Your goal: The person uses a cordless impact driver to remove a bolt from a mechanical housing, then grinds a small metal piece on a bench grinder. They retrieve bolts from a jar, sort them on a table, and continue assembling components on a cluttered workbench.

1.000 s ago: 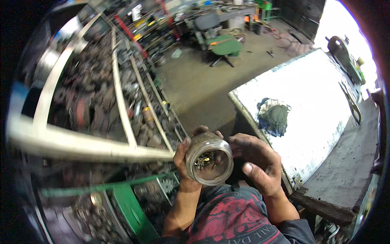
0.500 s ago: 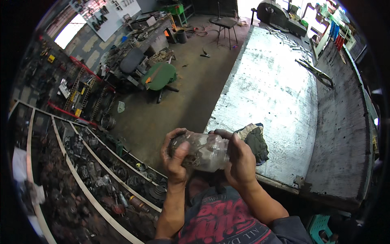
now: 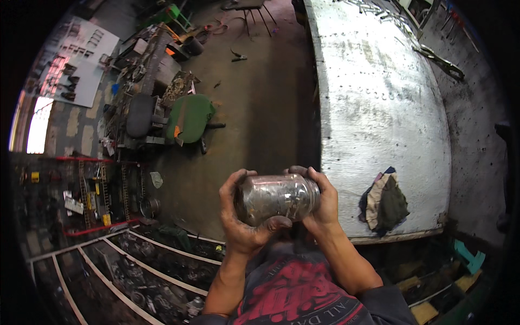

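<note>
A clear jar (image 3: pixel 277 199) lies on its side between my two hands, in front of my chest. Small pieces show through its wall, but I cannot make out what they are. My left hand (image 3: pixel 241 216) wraps round the jar's left end, its thumb along the near side. At the other end, by the ridged rim, my right hand (image 3: pixel 323 203) closes round the jar. A crumpled cloth (image 3: pixel 385 203), dark green and beige, lies on the metal-topped workbench (image 3: pixel 379 130) to the right of my hands.
Left of the bench stands a green-seated chair (image 3: pixel 189 119) on the floor. Shelving with pale rails (image 3: pixel 157 271) holds many dark metal parts at the lower left. A teal plastic piece (image 3: pixel 469 257) sits below the bench's near right corner. Tools lie along the bench's far edge.
The view has swung to the right, so the bench and cloth appear differently placed. The jar has turned in my hands, and my left thumb has moved to its near side.
</note>
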A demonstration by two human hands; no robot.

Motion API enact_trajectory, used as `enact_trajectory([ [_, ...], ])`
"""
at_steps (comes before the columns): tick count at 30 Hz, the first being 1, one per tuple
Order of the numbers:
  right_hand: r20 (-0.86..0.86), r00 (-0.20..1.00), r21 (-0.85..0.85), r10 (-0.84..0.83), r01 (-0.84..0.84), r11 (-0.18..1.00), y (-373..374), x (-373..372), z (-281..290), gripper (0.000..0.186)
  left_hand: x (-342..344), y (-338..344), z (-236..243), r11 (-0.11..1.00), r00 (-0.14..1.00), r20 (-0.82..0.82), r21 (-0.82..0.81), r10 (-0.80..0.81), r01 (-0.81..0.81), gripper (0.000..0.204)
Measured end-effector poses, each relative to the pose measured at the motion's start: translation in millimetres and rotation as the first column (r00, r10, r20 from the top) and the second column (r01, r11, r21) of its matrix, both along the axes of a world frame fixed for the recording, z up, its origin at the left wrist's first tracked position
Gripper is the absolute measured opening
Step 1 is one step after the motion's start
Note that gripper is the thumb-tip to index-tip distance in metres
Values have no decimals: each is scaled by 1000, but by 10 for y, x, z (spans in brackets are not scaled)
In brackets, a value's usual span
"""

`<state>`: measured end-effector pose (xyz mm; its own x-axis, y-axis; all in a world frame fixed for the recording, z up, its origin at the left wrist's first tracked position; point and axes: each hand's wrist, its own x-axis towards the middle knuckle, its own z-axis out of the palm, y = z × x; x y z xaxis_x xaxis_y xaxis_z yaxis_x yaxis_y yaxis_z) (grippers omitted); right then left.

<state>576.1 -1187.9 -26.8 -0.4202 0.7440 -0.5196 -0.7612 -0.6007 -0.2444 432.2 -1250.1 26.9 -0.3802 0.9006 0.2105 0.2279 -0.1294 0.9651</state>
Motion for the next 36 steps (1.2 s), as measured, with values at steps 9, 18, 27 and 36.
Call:
enact_trajectory([
  [9,-87,965,-119,-247,236,964,445,-1137,10,37,-1308,801,38,985,985,34,8,-171,171,120],
  [18,-237,890,-140,-389,365,920,1469,-1458,-110,36,-1524,2030,180,923,860,-401,79,-316,376,103],
  [27,-311,810,-149,-497,475,867,3180,-1253,-50,34,-1411,3810,187,926,908,-233,68,-348,372,103],
  [36,-385,683,-65,-621,651,756,4369,-1051,94,40,-1287,5147,124,898,896,-103,47,-432,438,104],
])
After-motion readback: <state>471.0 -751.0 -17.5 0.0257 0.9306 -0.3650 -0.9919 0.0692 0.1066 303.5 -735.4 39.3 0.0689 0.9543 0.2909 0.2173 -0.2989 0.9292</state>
